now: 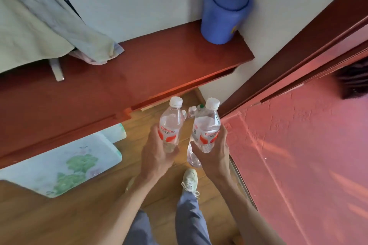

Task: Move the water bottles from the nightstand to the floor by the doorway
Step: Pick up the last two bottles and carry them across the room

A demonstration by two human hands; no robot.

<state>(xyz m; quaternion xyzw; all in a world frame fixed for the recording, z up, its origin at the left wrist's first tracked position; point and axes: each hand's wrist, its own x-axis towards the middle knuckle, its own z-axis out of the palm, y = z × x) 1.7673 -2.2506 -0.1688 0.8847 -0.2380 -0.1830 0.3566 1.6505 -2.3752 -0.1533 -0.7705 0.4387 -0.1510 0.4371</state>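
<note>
- Left bottle (171,123): clear, with a white cap and a red-and-white label. It is held upright in the air over the wooden floor (95,211), just in front of the nightstand's front edge.
- Right bottle (208,127): the same kind, tilted slightly, beside the left bottle and not touching it. It is close to the door frame (298,45).
- Left hand (157,153): wrapped round the lower half of the left bottle, with the thumb across the label and the fingers curled under the base.
- Right hand (213,155): grasps the lower half of the right bottle in the same way, fingers curled round its far side.
- Floor bottles (192,110): a small cluster of clear necks and caps (one cap looks green) shows on the floor between the two held bottles. Another clear bottle shows below the right bottle, partly hidden by the right hand.
- Nightstand (139,69): a red-brown top that carries none of the bottles. A blue lidded jar (225,14) with a yellow knob stands at its far right corner against the wall.
- Cloth (39,26): pale fabric that drapes over the nightstand's left end.
- Mat (59,165): white with a green floral print, lying on the floor partly under the nightstand.
- Shoe (190,180): pale, planted on the floor below the right hand.
- Red floor (298,145): rough textured floor beyond the door frame.
</note>
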